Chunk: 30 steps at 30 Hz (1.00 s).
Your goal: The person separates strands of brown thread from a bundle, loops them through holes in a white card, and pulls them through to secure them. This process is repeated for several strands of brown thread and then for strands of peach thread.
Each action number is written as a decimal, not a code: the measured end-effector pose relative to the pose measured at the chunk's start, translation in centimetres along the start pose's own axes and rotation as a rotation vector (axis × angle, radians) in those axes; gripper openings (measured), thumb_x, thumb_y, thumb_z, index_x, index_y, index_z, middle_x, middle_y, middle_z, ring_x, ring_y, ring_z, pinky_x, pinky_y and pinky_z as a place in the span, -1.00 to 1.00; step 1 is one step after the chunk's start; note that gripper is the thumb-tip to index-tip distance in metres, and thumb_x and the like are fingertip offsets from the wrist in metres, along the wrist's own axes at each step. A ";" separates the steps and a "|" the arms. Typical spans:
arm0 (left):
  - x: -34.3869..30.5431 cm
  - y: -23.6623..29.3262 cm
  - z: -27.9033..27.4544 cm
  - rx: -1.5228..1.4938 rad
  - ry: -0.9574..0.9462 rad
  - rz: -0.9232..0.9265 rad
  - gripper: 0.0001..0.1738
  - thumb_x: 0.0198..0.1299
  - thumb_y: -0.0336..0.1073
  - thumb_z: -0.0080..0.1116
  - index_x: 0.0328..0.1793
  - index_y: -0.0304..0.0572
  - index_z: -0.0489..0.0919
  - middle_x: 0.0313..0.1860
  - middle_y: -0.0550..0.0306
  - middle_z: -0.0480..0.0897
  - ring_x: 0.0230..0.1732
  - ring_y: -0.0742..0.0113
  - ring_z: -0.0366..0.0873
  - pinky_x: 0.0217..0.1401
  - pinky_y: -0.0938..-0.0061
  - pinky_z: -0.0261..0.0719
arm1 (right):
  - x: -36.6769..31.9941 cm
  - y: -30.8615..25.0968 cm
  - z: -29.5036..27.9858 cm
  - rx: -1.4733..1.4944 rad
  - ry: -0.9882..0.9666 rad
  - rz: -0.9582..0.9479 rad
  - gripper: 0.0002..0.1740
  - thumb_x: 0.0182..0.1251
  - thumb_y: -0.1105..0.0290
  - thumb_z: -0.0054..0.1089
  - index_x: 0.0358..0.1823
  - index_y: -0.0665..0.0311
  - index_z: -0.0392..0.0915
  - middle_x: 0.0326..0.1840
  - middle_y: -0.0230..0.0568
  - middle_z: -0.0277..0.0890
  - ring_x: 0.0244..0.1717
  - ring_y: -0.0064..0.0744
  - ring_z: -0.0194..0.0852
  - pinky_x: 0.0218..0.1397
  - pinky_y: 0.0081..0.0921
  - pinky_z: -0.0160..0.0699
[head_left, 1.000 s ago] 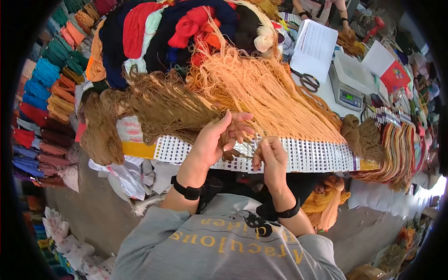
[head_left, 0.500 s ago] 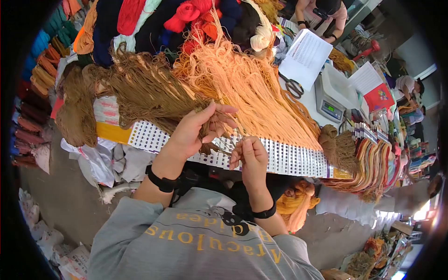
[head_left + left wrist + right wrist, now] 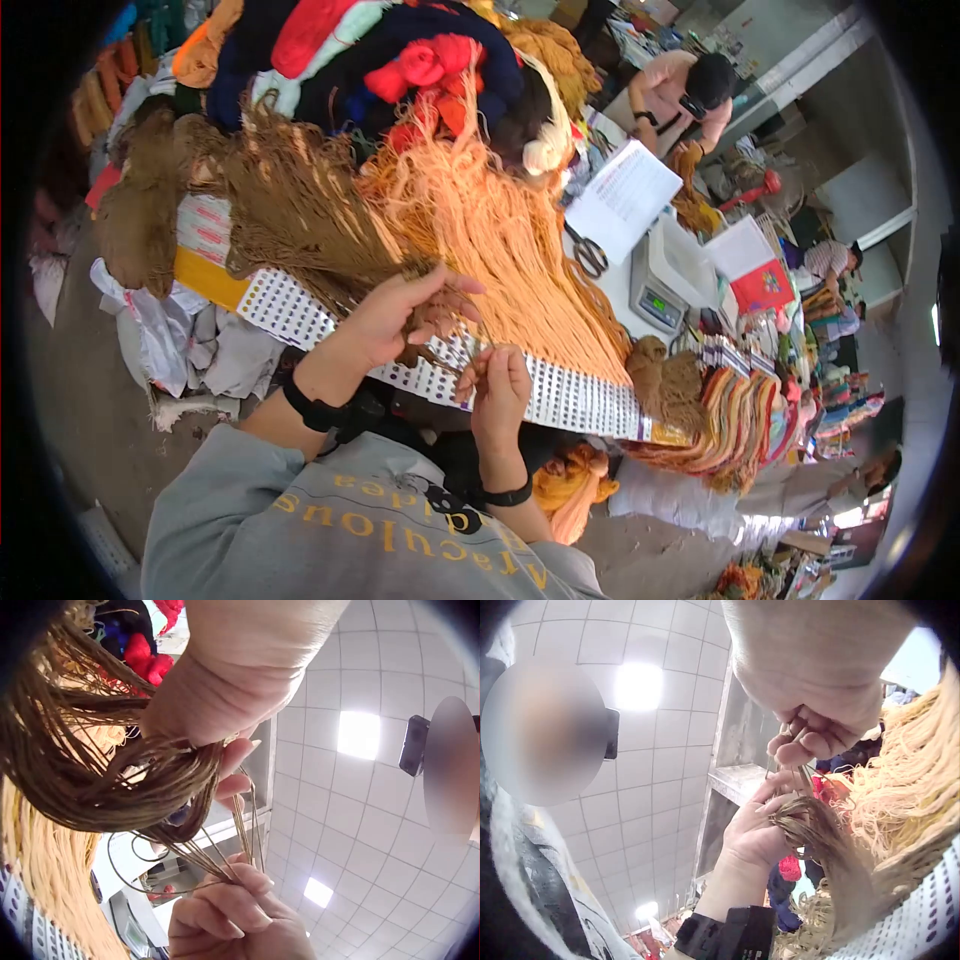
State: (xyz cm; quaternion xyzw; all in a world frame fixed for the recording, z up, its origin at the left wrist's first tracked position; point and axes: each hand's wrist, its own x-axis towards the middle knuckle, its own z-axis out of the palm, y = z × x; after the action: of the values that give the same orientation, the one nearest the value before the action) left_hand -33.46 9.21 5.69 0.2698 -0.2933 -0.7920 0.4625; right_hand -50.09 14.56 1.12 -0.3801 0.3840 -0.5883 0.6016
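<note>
A thick bundle of brown yarn (image 3: 300, 215) stretches over the table's left side and into my left hand (image 3: 390, 315). That hand grips the bundle's near end, its thumb over the looped strands (image 3: 176, 787). Just to the right, my right hand (image 3: 500, 385) pinches several thin brown strands (image 3: 240, 817) drawn from the bundle, fingertips curled around them. The strands run taut between the two hands in the left wrist view, with one loose loop hanging out. Long peach yarn (image 3: 500, 280) lies spread behind the hands.
A white strip with dark dots (image 3: 580, 400) lines the table's front edge. Black scissors (image 3: 585, 250), a paper sheet (image 3: 625, 195) and a digital scale (image 3: 660, 305) are on the right. Red skeins (image 3: 420, 65) lie at the back. Another person (image 3: 690, 95) works across the table.
The head view has turned, so the table shifts left and more of the room on the right shows. Both hands keep hold of the brown yarn in nearly the same pose.
</note>
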 end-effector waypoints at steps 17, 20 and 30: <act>0.4 -0.6 -3.7 -0.021 -0.147 -0.107 -0.27 0.41 0.16 -0.42 -0.09 -0.41 0.59 -0.36 0.05 0.64 -0.54 0.47 0.43 -0.52 0.61 0.31 | 2.0 -0.3 -1.6 0.718 0.111 0.099 -0.82 0.37 0.40 0.03 -0.33 0.38 0.50 -0.44 -0.28 0.47 -0.58 -0.52 0.36 -0.52 -0.63 0.34; 0.6 -0.6 -0.9 0.113 -0.010 -0.074 -0.32 0.44 0.11 -0.45 0.12 -0.36 0.51 -0.14 0.07 0.62 -0.25 0.35 0.52 -0.21 0.45 0.44 | 2.6 0.8 -2.6 0.430 0.081 0.066 -0.82 0.37 0.39 0.06 -0.32 0.38 0.51 -0.45 -0.30 0.46 -0.59 -0.52 0.37 -0.51 -0.65 0.35; -0.2 -4.2 1.5 0.321 -0.124 -0.162 -0.43 0.45 0.01 -0.32 0.35 -0.27 0.33 -0.19 0.23 0.53 -0.40 0.51 0.36 -0.33 0.58 0.36 | -0.1 -0.2 0.4 -0.149 0.010 0.006 -0.86 0.34 0.45 0.08 -0.23 0.41 0.53 -0.53 -0.34 0.47 -0.59 -0.62 0.39 -0.50 -0.70 0.31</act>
State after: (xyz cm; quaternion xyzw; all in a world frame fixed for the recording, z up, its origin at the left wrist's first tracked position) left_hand -36.80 11.42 3.72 0.3136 -0.4211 -0.7847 0.3294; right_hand -49.76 14.67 1.45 -0.4198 0.4311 -0.5581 0.5713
